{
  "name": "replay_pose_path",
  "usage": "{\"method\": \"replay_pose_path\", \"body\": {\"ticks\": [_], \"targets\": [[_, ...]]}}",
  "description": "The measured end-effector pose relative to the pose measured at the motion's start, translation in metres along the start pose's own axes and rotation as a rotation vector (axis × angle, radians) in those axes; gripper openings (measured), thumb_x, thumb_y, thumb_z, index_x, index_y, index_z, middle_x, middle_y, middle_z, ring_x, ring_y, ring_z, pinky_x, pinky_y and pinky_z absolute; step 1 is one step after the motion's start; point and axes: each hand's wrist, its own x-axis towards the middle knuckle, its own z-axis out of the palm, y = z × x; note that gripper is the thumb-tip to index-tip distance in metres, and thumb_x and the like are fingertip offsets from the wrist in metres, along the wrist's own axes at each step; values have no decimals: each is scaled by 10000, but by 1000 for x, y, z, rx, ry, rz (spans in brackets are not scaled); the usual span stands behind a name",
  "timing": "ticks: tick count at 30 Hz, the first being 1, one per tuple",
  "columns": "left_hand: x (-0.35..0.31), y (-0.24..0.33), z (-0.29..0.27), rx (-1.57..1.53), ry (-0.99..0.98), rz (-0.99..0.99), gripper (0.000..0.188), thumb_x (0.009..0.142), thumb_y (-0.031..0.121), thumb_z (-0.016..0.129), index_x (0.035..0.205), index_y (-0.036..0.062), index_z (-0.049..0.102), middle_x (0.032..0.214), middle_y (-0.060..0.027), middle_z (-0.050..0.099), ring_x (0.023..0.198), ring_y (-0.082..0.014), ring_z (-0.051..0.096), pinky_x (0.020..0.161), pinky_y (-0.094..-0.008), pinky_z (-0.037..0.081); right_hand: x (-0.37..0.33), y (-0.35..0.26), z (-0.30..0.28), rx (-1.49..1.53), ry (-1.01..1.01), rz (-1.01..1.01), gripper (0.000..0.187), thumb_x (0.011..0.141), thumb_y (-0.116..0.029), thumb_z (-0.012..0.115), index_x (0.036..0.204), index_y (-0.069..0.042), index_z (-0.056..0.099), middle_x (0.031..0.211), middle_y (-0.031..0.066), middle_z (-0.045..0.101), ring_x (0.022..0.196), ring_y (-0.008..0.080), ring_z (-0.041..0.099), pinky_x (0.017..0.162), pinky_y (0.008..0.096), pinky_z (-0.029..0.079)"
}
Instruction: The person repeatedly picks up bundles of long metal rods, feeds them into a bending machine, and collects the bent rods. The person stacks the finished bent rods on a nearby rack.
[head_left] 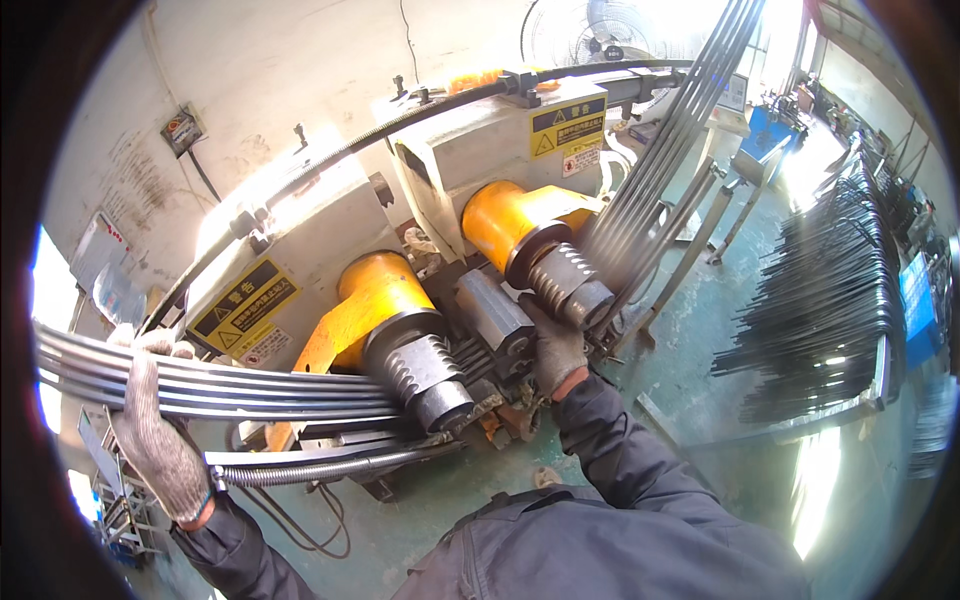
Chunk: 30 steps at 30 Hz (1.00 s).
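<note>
In a knitted grey work glove, my left hand is wrapped round a bundle of long metal rods at the left. The rods run from there to the grooved steel roller on the left yellow bending head. My right hand, gloved too, is beside a grey steel block between the two heads. Its fingers are partly hidden and blurred, close to the right grooved roller on the other yellow head. Whether it grips anything there I cannot tell.
More rods slant up from the right head toward the far right. A rack piled with dark bent rods stands at the right. Below the left rods lies a ribbed metal hose. A fan is at the back wall.
</note>
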Motion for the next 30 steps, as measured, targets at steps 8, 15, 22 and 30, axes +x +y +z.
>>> {"method": "replay_pose_path", "body": {"ticks": [8,15,22,30], "targets": [[8,31,79,300,-201,387,317,1087,209,742,1329,9,694,1151,-112,762,1002,-188,787,913,-350,633,7,3,-16,-210,-94,-45,284,1071,-221,766,1278,-33,810,971,42,730,696,136,642,627,337,507],[23,37,116,81,-490,312,371,1046,142,818,1366,-5,704,1141,-102,759,1004,-211,784,917,-331,674,11,12,-26,-431,-198,-332,225,1080,-130,731,1260,-13,796,1146,43,763,993,131,700,865,318,544],[13,42,119,81,-444,243,386,1026,130,813,1376,-2,714,1137,-98,759,1016,-212,769,931,-347,647,9,7,-29,-449,-224,-341,209,1074,-112,730,1233,12,784,1158,62,772,1080,144,707,955,323,536],[18,38,117,63,-473,279,356,1029,105,815,1353,-18,736,1179,-107,766,1019,-213,782,941,-341,662,10,12,-27,-420,-257,-479,350,1060,-18,656,1389,-62,767,1110,64,703,848,163,638,744,338,528]]}}
